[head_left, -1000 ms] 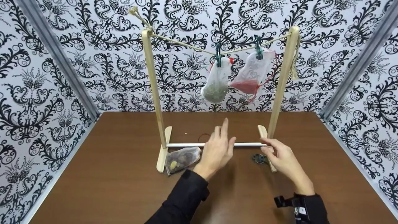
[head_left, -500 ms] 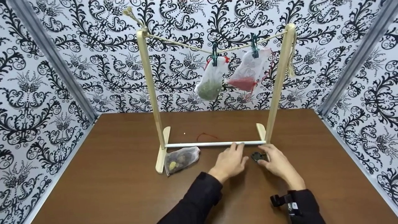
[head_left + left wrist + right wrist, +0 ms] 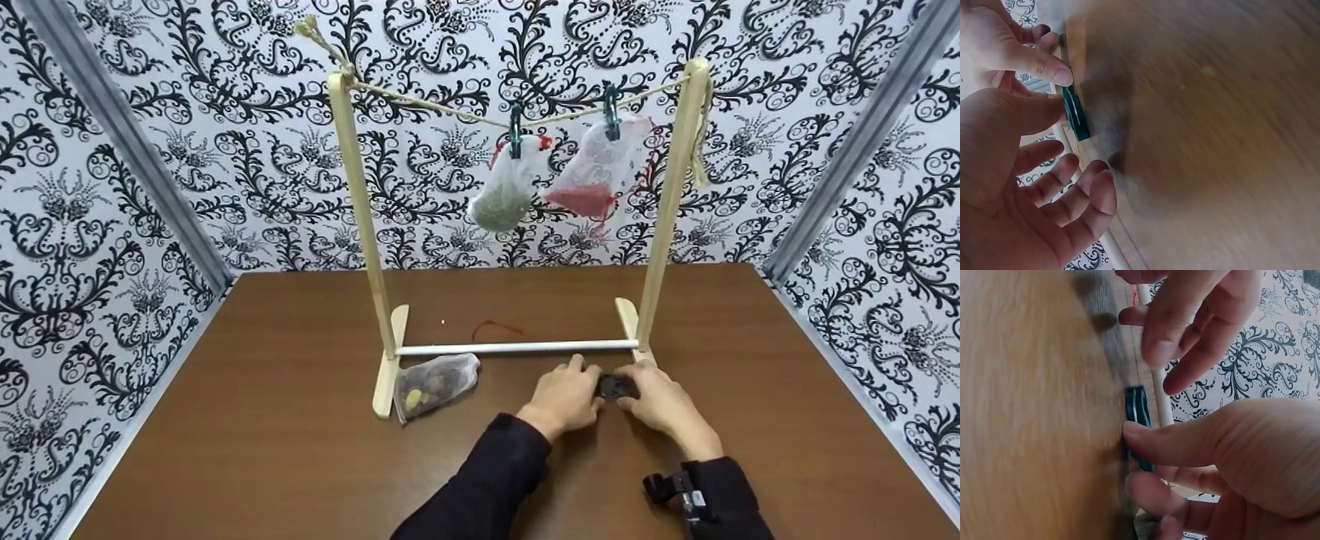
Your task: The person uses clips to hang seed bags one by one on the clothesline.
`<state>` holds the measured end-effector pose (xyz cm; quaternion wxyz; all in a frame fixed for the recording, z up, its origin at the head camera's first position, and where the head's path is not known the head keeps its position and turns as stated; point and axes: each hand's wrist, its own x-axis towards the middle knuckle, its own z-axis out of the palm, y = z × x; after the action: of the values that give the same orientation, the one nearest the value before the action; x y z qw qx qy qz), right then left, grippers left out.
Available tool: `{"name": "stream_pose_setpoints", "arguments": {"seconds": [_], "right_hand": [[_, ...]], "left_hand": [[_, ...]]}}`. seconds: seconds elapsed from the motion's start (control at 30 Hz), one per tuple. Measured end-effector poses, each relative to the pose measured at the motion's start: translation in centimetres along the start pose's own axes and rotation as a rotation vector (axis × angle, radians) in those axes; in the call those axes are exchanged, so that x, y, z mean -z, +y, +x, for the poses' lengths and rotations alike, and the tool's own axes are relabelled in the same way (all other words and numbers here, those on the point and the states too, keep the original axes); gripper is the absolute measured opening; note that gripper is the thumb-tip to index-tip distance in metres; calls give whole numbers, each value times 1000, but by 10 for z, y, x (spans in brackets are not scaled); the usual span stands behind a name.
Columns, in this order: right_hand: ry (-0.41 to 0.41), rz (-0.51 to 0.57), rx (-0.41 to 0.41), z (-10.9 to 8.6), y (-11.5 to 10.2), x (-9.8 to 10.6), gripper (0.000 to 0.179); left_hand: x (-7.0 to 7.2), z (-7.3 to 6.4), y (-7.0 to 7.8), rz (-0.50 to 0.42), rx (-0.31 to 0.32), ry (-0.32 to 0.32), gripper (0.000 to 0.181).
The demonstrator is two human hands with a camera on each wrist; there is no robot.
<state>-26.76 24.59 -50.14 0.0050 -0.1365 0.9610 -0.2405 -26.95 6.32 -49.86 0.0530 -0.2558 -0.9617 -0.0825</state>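
A dark green clothes peg (image 3: 611,386) lies low at the tabletop between my two hands. My right hand (image 3: 664,397) pinches its right end; the right wrist view shows the thumb against the peg (image 3: 1139,405), with fingers behind it. From the left, my left hand (image 3: 564,394) reaches close, its fingers loosely bent and nothing held. In the right wrist view, the left thumb (image 3: 1159,349) stands apart from the peg. Two mesh bags, one with green contents (image 3: 504,202) and one with red contents (image 3: 585,196), hang from the rope on green pegs.
A wooden stand (image 3: 364,217) with a white crossbar (image 3: 517,347) and a sagging rope (image 3: 427,103) stands behind the hands. A mesh bag with dark and yellow pieces (image 3: 435,386) lies by its left foot. Red string (image 3: 495,325) lies behind the bar. Patterned walls (image 3: 112,225) surround the table.
My left hand has come down and rightward from above the crossbar to beside the peg. My right hand has moved from the stand's right post down to the peg and taken hold of it.
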Motion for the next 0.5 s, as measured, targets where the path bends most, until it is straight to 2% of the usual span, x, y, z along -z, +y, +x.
{"name": "stream_pose_setpoints", "arguments": {"seconds": [0.13, 0.2, 0.43, 0.5], "right_hand": [[-39, 43, 58, -1, -3, 0, 35], [-51, 56, 75, -1, -4, 0, 34], [-25, 59, 48, 1, -4, -1, 24], [-24, 56, 64, 1, -4, -2, 23]], "left_hand": [[-2, 0, -3, -14, 31, -82, 39], [-3, 0, -4, -21, 48, -102, 36], [-4, -1, -8, -40, 74, -73, 27], [-2, -2, -9, -59, 80, -69, 26]]}}
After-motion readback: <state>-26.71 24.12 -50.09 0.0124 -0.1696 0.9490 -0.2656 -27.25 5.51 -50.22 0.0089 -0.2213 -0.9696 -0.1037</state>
